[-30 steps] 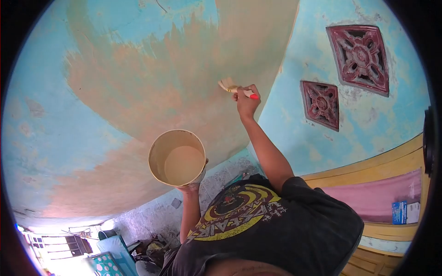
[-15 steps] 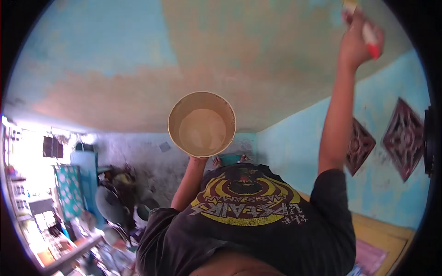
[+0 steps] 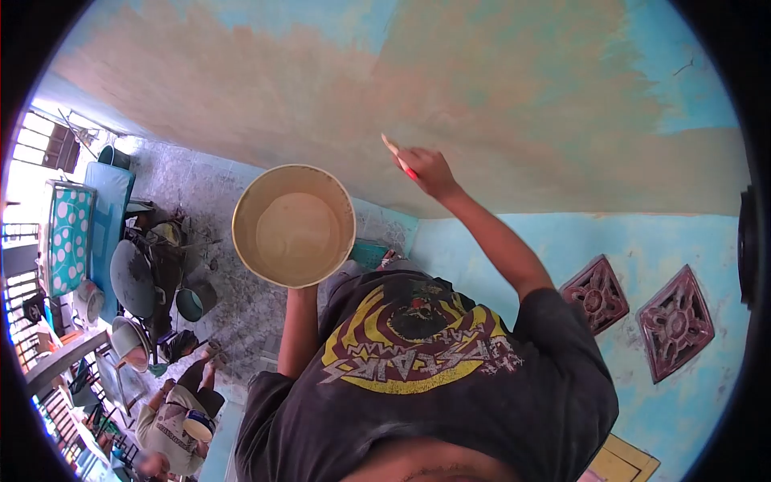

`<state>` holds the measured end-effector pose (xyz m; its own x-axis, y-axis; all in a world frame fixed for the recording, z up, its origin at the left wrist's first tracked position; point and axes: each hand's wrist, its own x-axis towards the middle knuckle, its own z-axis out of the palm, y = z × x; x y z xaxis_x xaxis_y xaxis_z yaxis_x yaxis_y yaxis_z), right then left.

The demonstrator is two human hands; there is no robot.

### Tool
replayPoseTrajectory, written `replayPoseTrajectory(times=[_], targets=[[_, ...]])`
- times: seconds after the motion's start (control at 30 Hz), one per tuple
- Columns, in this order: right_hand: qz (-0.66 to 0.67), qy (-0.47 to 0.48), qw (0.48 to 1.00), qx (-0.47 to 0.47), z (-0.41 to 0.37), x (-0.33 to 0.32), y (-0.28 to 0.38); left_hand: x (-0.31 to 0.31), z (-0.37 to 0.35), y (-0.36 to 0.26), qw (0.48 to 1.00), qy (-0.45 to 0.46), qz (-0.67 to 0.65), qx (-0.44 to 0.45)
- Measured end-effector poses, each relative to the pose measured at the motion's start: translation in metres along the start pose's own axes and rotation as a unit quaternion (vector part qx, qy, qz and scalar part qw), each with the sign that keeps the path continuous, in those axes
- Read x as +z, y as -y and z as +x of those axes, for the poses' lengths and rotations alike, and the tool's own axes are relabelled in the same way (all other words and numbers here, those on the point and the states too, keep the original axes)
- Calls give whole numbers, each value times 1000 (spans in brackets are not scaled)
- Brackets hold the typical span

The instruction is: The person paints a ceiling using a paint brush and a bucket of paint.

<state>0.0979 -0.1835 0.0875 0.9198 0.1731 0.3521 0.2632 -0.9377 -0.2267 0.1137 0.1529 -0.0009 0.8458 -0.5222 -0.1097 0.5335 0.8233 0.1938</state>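
A round paint bucket [image 3: 281, 173] with tan paint [image 3: 297, 233] in the bottom is held up in front of my body. My left forearm [image 3: 299, 329] runs up beneath it; my left hand supports it from below, its fingers hidden behind the bucket. My right hand [image 3: 430, 171] is closed around a paintbrush [image 3: 390, 145] with a red-ended handle, to the right of the bucket. Behind the brush is a wall [image 3: 514, 96], patchy with tan paint over light blue, some blue still showing along the top and right.
On the right, a light blue wall [image 3: 482, 241] carries two dark red diamond-shaped vents [image 3: 677, 323]. At left stand a dotted teal cloth [image 3: 71, 237], a large grey basin [image 3: 131, 277] and a bucket [image 3: 193, 303]. Another person [image 3: 173, 426] with a small tub [image 3: 198, 426] is at lower left.
My right hand has come down and left with the brush, from the upper right towards the bucket. The view has turned, and the other person now shows at lower left.
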Motion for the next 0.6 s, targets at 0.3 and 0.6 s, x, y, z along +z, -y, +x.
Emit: replayPoseTrajectory(times=[0.3, 0.6], targets=[[-20, -101, 995, 12, 131, -124, 3, 13, -16, 3, 998, 7, -62, 31], [-133, -207, 956, -160, 126, -235, 62, 8, -11, 4, 999, 16, -22, 26]])
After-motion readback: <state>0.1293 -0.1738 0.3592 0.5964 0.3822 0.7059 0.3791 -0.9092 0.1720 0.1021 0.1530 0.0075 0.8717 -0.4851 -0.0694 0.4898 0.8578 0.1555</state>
